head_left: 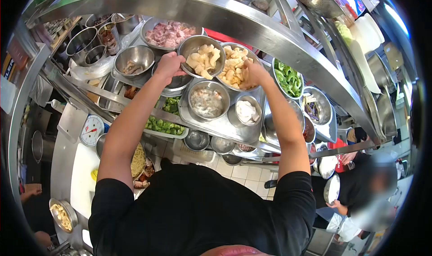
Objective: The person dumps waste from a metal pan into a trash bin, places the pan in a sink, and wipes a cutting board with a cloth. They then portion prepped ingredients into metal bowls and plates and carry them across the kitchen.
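My left hand (169, 67) grips the rim of a metal bowl (183, 49) that holds pale yellow battered pieces (205, 60). The bowl is tilted and partly over its neighbours. My right hand (254, 74) is in a larger metal bowl (223, 79) of the same kind of pieces (234, 67). Its fingers are curled in among the pieces, their tips partly hidden. Just below stand a bowl of pale raw seafood (207, 102), which looks like shrimp, and a metal pot with a white substance (247, 111).
Around them are a bowl of raw meat (168, 34), sliced green peppers (288, 78), broccoli (165, 126) and a dial scale (92, 131). A steel shelf edge (180, 1) arches across the far side. At right, a co-worker (355, 188) holds a white-filled bowl (332, 188).
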Tool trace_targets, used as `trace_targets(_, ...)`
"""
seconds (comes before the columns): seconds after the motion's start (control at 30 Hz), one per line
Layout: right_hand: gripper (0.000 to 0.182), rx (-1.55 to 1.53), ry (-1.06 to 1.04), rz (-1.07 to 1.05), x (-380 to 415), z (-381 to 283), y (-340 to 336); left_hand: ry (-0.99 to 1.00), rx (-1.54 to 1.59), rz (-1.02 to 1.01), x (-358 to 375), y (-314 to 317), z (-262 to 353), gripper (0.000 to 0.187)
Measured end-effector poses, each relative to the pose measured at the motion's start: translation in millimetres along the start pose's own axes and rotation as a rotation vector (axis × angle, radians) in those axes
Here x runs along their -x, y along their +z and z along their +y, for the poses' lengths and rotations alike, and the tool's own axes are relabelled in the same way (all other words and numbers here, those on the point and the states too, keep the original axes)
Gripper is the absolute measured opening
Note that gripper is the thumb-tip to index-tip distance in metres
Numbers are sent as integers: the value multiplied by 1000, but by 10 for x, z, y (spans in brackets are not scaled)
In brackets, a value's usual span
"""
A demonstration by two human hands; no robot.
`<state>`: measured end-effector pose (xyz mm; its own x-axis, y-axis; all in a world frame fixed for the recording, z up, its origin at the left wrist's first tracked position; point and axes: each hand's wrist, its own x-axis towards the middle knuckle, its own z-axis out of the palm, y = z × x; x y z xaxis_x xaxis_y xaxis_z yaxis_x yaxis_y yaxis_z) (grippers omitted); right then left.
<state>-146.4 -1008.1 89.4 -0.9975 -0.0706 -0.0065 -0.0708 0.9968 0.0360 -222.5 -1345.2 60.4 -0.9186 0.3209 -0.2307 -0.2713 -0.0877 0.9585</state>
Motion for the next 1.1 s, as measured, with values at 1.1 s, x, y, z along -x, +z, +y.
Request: trace_targets(1.1,31,-50,319,109,-233,261,407,-27,78,90,595,-435,145,25)
